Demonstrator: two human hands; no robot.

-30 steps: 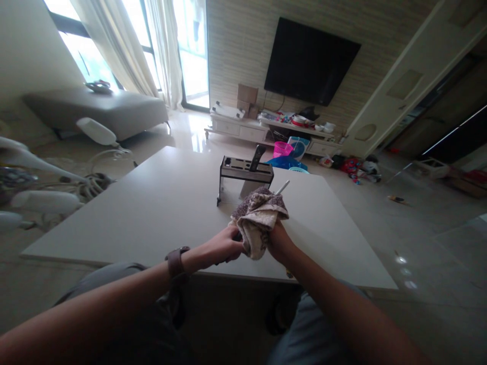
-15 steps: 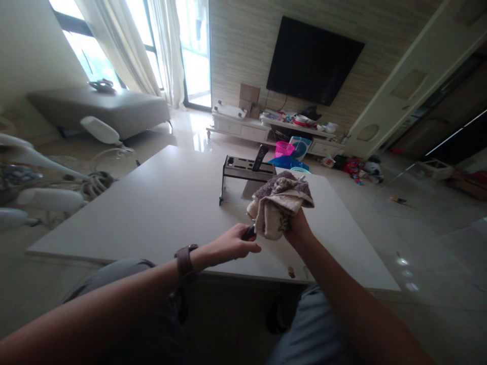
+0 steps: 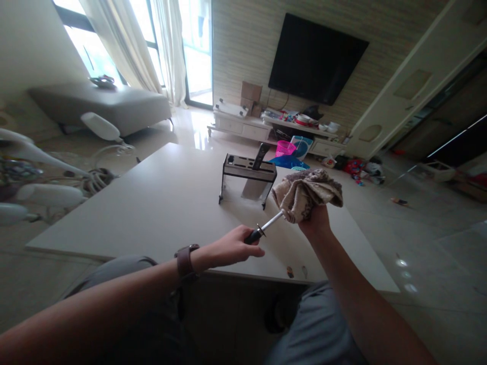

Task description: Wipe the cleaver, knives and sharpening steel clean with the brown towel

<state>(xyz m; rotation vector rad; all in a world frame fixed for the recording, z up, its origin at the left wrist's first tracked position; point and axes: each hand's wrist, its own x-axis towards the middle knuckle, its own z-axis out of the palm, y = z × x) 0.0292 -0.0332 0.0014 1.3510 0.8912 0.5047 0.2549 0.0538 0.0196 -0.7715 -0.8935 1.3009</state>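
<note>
My left hand (image 3: 233,247) grips the black handle of a sharpening steel (image 3: 268,225), whose thin metal rod points up and right. My right hand (image 3: 315,222) holds a crumpled brown-and-cream cloth (image 3: 306,193) wrapped around the far end of the rod, so the tip is hidden. Both hands hover above the near edge of a white table (image 3: 160,203). Just behind them on the table stands a black knife block (image 3: 247,175) with one black-handled knife (image 3: 261,155) in a slot.
A watch is on my left wrist (image 3: 185,259). White lamps and cables (image 3: 57,172) lie left of the table. A grey sofa (image 3: 102,106), a TV (image 3: 315,58) above a cluttered low cabinet, and pink and blue baskets (image 3: 285,152) stand beyond.
My right hand has slid the cloth up and to the right along the rod, baring the metal near the handle. My left hand has stayed near the table's front edge.
</note>
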